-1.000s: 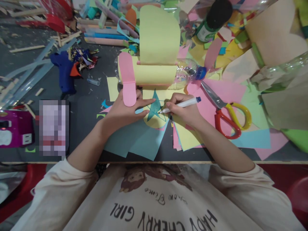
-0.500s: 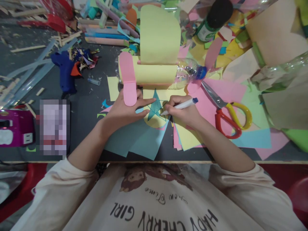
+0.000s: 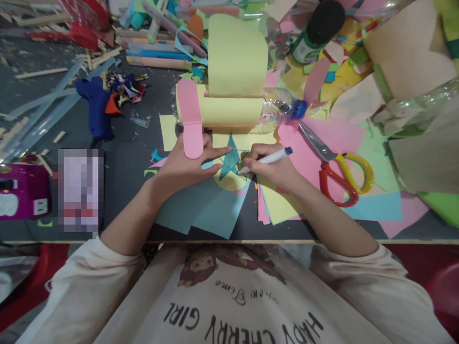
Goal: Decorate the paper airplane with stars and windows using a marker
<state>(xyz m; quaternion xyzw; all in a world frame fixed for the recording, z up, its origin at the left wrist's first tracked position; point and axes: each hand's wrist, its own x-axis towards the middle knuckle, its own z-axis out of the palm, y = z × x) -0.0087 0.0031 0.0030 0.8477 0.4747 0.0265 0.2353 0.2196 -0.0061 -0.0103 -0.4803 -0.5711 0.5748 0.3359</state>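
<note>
Right hand point(image 3: 274, 169) clamped on the white marker point(image 3: 274, 156), tip at the star point(image 3: 232, 157) just left of my grip! My left hand point(image 3: 186, 161), fingers apart, rests opposite. Top and lower-left points look coloured; right-side points are outline only.

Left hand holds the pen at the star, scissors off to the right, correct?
Wrong hand: the head view shows the right hand holding the pen at the star. The scissors are indeed off to the right.
</note>
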